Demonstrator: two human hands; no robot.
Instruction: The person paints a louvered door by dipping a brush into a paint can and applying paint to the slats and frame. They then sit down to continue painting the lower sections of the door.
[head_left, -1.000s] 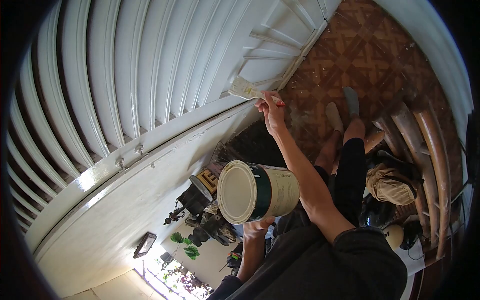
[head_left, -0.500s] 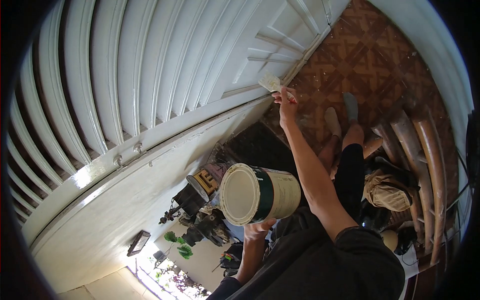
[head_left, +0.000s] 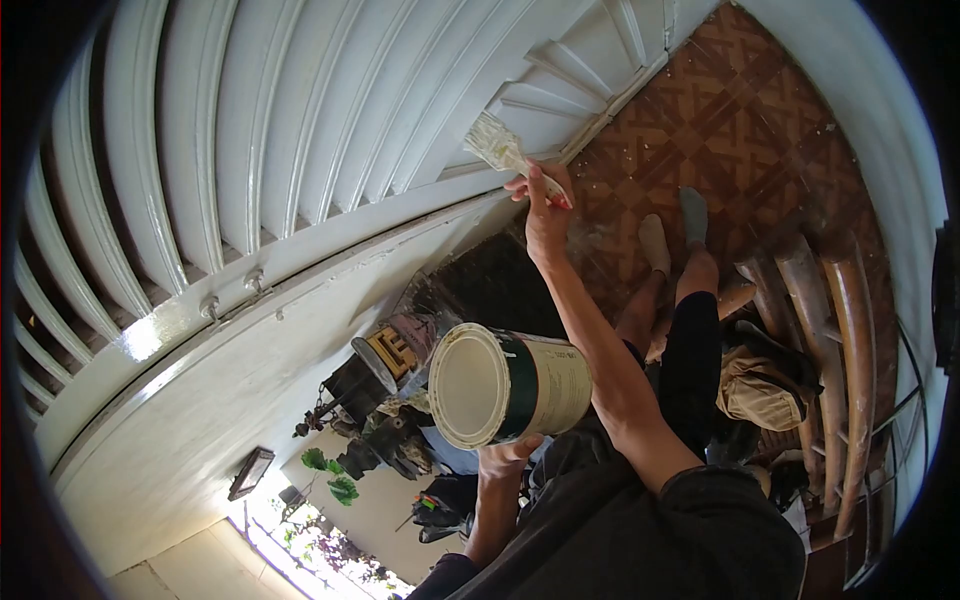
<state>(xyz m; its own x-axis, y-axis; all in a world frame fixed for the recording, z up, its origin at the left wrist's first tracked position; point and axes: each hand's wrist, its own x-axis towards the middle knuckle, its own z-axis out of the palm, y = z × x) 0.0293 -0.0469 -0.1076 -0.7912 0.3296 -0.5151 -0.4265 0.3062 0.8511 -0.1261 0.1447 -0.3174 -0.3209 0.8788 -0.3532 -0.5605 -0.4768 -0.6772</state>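
My right hand (head_left: pixel 544 205) pinches the handle of a paintbrush (head_left: pixel 497 142), its bristles coated in whitish paint. The bristles overlap the lower part of the white panelled surface (head_left: pixel 550 105) in this view. Below, my left hand (head_left: pixel 508 460) supports a paint can (head_left: pixel 545 385) with a dark green band and a pale label. White paint coats the can's rim, and its round pale end faces left. My right forearm passes beside the can.
White slats (head_left: pixel 185 130) run along the upper left above a white ledge. A smaller can with yellow lettering (head_left: pixel 395 352) and plants (head_left: pixel 342 490) stand beyond the paint can. Wooden furniture (head_left: pixel 855 350) holding a tan bag (head_left: pixel 762 388) is at right, near my feet on the patterned floor (head_left: pixel 740 110).
My right hand has carried the paintbrush left and slightly up over the white panels. The paint can appears slightly farther left, along with a small shift of the whole view.
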